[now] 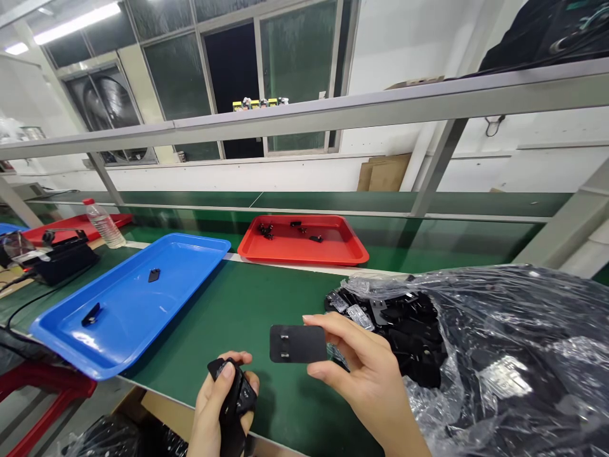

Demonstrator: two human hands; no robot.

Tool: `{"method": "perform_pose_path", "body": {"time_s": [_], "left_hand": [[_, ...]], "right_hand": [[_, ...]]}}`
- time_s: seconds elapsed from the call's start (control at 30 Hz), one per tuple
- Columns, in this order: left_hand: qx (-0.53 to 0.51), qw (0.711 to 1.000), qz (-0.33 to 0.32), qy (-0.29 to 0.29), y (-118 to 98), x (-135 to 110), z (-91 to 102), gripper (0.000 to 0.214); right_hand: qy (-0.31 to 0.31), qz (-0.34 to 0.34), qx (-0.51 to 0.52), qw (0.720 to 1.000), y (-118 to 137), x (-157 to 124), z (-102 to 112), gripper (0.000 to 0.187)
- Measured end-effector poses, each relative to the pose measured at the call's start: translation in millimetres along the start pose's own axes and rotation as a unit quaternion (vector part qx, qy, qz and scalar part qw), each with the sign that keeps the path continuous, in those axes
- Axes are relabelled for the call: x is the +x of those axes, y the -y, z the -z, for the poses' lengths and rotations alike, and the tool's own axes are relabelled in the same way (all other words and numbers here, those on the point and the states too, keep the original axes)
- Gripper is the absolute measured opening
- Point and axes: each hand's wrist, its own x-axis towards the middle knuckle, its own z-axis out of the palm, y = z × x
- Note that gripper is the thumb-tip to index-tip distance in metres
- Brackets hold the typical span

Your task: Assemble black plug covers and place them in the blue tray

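Observation:
Between thumb and fingers, my right hand (368, 371) pinches a flat black rectangular plate (299, 344) with rounded corners. Two small shiny metal pieces show near the plate's left end. My left hand (223, 403) is closed around a glossy black part (234, 400), whose exact kind I cannot make out. Both hands are above the green tabletop (223, 298), and a small gap separates the two parts. Beside my right hand lies a heap of black parts (404, 327) in an open clear plastic bag (514, 355).
A blue tray (137, 298) at the left holds two small black parts. The red tray (304, 254) at the back carries several small black pieces. At the far left are a water bottle (103, 223) and a black device (61, 259) with cables. A shelf beam (304, 120) crosses above.

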Motion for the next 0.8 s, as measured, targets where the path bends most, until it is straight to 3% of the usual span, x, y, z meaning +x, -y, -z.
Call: {"method": "perform_pose_path", "body": {"time_s": [0.1,0.2,0.33,0.43,0.53,0.7,0.8], "left_hand": [[-0.014,1.0,0.0,0.013,0.9,0.7,1.4,0.028],[-0.054,0.998,0.037,0.007,-0.7,1.4,1.4,0.004],[-0.154,0.973,0.171,-0.024,-6.5,3.9,2.0,0.028],[-0.195,0.953,0.23,-0.026,-8.6,8.8,7.8,0.028],[-0.23,0.937,0.261,-0.011,-6.3,16.0,17.4,0.033],[-0.293,0.909,0.296,0.013,4.1,27.0,28.2,0.035],[-0.292,0.897,0.329,0.045,10.7,33.4,28.8,0.012]], "right_hand": [[-0.003,0.002,0.005,1.0,-1.2,1.8,0.2,0.031],[-0.007,-0.002,0.006,1.0,-1.0,3.0,0.7,0.032],[-0.017,-0.018,-0.013,1.0,-0.3,-1.7,-0.3,0.029],[0.005,-0.076,-0.071,0.995,-9.7,2.5,-5.6,0.022],[0.034,-0.136,-0.145,0.979,-39.2,33.1,-14.6,0.02],[0.024,-0.226,-0.236,0.945,-102.8,117.1,-21.7,0.025],[0.037,-0.261,-0.244,0.933,-101.3,132.6,-21.0,0.036]]}}
